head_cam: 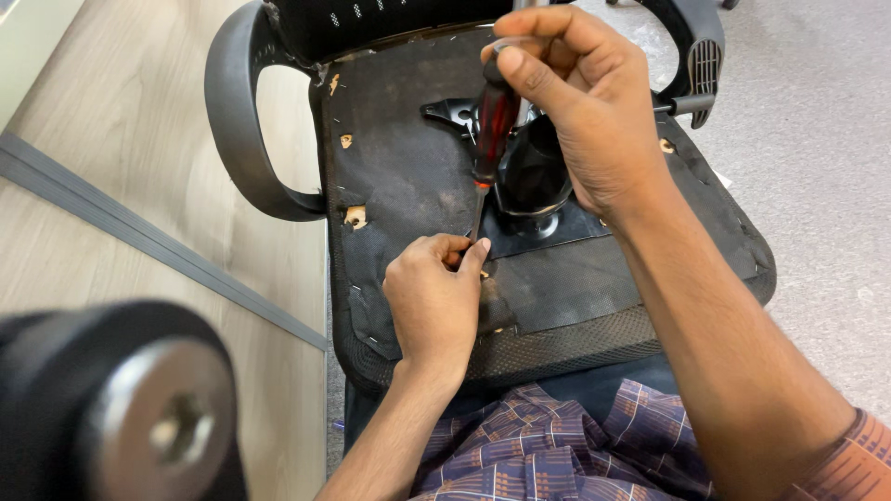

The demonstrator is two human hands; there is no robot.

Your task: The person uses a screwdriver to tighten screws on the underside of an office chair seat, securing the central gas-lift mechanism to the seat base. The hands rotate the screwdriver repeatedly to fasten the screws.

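While a blurred black caster wheel [121,408] fills the lower left corner, your left hand [434,301] pinches the screwdriver's [490,139] metal tip against the upturned office chair seat's [408,186] black fabric underside, just left of the seat's mounting plate [548,237]; your right hand [580,102] wraps closed around its dark red handle, holding it nearly upright.

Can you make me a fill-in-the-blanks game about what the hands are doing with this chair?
1. The right hand grips a screwdriver by its dark ____ handle.
2. The left hand pinches near the screwdriver's ____.
3. The chair lies ____, its underside showing.
4. The chair's armrest is coloured ____.

Missing words: red; tip; upside down; black
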